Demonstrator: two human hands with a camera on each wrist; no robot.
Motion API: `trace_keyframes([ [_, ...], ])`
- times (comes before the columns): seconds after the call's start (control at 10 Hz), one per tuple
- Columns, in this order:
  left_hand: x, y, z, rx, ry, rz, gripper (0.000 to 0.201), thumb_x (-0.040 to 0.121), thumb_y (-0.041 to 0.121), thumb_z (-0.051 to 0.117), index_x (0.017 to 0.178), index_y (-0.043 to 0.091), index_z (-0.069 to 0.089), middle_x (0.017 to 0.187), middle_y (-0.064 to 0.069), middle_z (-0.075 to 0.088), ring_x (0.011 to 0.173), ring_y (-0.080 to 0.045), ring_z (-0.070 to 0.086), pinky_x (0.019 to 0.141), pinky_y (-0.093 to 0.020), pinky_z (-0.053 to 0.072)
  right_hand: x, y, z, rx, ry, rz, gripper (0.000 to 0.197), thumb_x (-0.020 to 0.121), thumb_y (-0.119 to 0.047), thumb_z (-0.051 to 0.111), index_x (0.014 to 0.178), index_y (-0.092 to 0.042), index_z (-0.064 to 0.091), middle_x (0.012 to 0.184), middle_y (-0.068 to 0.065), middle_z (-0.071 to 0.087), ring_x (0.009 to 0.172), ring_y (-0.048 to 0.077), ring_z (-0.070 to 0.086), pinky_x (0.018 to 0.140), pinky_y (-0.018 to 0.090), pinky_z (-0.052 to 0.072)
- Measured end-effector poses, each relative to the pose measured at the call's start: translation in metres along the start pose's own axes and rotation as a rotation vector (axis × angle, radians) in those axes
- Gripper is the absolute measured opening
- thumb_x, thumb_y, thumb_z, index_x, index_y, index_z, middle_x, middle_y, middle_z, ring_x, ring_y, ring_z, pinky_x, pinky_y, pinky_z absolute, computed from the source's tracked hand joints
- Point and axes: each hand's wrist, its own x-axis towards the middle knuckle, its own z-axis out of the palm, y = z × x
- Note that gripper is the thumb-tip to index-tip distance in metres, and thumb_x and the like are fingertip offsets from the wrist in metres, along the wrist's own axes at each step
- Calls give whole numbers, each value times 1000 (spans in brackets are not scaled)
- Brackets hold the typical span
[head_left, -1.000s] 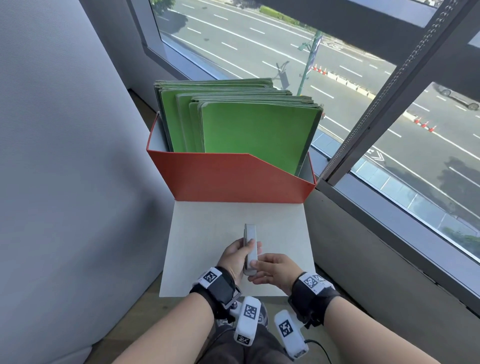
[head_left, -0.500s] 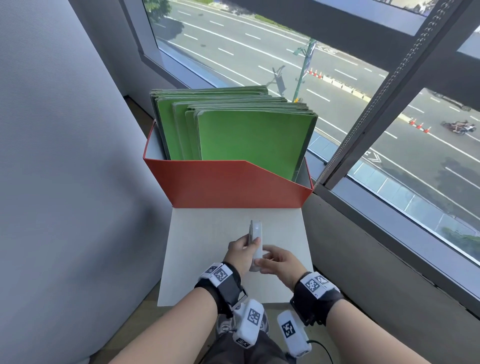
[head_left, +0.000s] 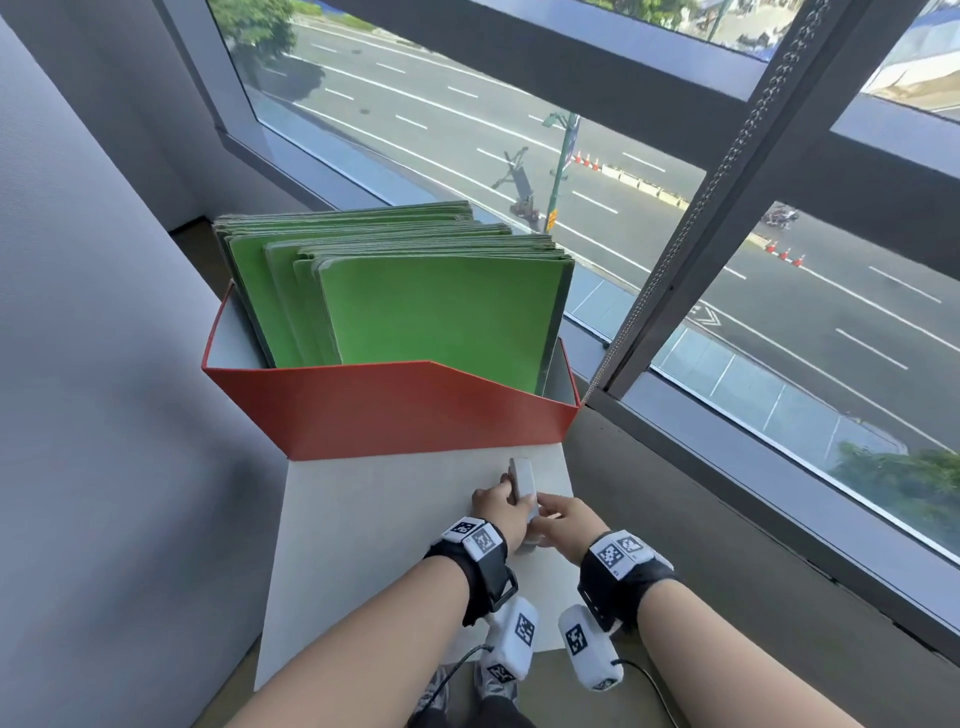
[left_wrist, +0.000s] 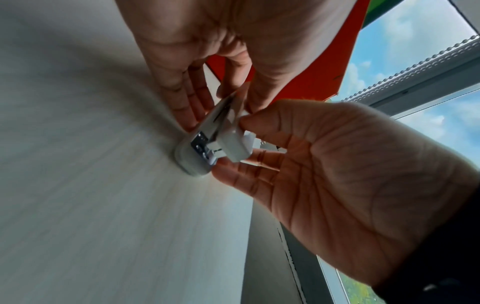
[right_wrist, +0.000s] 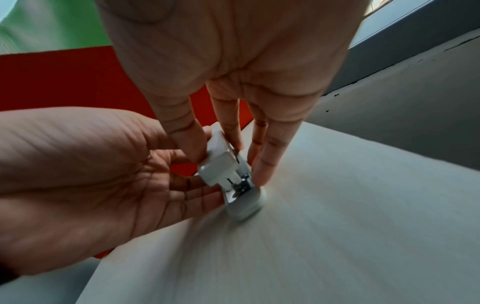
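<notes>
A small white stapler (head_left: 522, 480) with a metal inner part stands tilted, its hinge end (left_wrist: 191, 164) down on the white table (head_left: 363, 545). Both hands hold it. My left hand (head_left: 496, 512) pinches it from the left, fingers on one side and thumb on the other (left_wrist: 223, 107). My right hand (head_left: 563, 522) grips it from the right, thumb on the white top part and fingers along the base (right_wrist: 226, 156). In both wrist views the white top (right_wrist: 218, 162) is parted a little from the metal part (right_wrist: 241, 185).
A red open-fronted box (head_left: 389, 410) stands at the table's far end, packed with several upright green folders (head_left: 441, 312). A grey wall is on the left. A big window with a bead chain (head_left: 675, 244) runs along the right.
Both hands have carried the stapler a little forward, toward the red box. My head has lifted, so more of the window shows.
</notes>
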Motion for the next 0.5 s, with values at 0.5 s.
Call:
trace_keyframes([
  [0.5,6,1,-8,51,25,-9,37,84,38,46,107,11,59,108,-20,63,95,-35,63,82,-35,52,19,0,4,-75,42,62,46,81,-21,60,126,-13,55,94,9,64,80,27,63,78,35,50],
])
